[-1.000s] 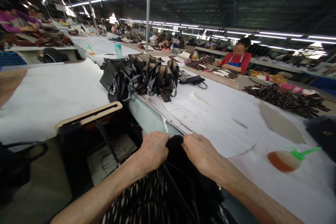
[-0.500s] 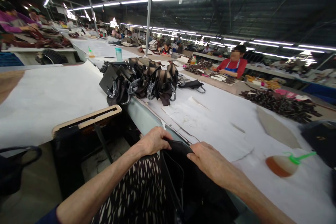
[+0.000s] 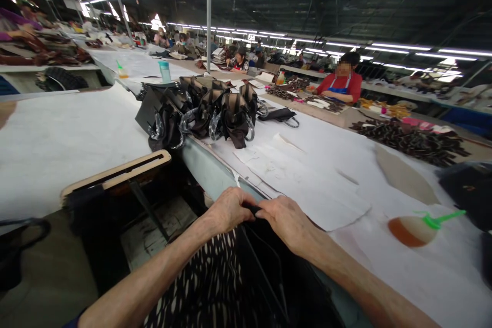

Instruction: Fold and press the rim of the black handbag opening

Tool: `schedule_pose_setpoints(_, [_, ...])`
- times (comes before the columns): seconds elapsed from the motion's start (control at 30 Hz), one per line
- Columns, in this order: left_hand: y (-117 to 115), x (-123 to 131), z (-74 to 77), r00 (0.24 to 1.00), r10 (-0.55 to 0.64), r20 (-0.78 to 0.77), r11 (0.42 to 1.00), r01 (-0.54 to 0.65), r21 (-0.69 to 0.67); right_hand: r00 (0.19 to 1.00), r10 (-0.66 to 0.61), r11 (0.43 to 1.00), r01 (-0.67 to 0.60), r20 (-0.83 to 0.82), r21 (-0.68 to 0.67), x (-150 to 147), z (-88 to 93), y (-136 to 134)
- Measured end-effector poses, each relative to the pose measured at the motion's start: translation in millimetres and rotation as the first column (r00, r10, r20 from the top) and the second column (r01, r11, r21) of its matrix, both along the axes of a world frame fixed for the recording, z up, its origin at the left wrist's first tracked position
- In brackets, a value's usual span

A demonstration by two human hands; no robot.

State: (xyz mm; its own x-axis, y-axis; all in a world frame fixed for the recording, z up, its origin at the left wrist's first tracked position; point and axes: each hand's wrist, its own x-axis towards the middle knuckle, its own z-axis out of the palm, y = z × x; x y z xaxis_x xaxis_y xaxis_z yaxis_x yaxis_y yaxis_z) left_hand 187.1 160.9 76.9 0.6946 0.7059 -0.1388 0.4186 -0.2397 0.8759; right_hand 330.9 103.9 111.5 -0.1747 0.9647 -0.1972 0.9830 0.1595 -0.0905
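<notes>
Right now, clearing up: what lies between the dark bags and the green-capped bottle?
Head view: only loose white paper sheets between bags and bottle.

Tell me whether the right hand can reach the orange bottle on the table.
Probably yes: only bare white sheet lies between the right hand and the orange bottle, though that hand grips black material.

Head camera looks forward-down, close over hands (image 3: 229, 208).
</notes>
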Motion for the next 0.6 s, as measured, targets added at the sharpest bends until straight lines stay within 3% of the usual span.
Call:
schedule_pose_setpoints(0.1, [-1,-3,2.2,0.988,0.155,0.017,0.987,-0.155,0.031,0.999,-0.034,0.999,0.034,0.023,0.008,1,-1.5,9])
schedule_pose_setpoints(0.23, [-29,-13,12.3,0.893,0.436,0.109,0.897,-0.442,0.034,0.994,-0.106,0.994,0.105,0.022,0.026,4,3.4,26])
schedule_pose_setpoints(0.33, [-63,-27,13.5,0.886,0.460,0.049,0.888,-0.459,-0.030,0.990,-0.139,0.990,0.138,0.018,0.030,0,8.5,37])
schedule_pose_setpoints(0.47, [-86,-51,-4.2,0.854,0.518,-0.044,0.853,-0.520,-0.052,0.992,-0.125,0.991,0.125,0.009,0.041,-15,10.5,39])
schedule_pose_setpoints(0.53, [-83,-65,-18.7,0.824,0.565,-0.049,0.822,-0.567,-0.051,0.995,-0.100,0.994,0.100,0.000,0.042,-19,10.2,35])
schedule_pose_setpoints(0.6, [-74,-79,-32.5,0.838,0.544,-0.031,0.835,-0.545,-0.074,0.997,-0.075,0.997,0.076,-0.013,0.034,-18,10.2,30])
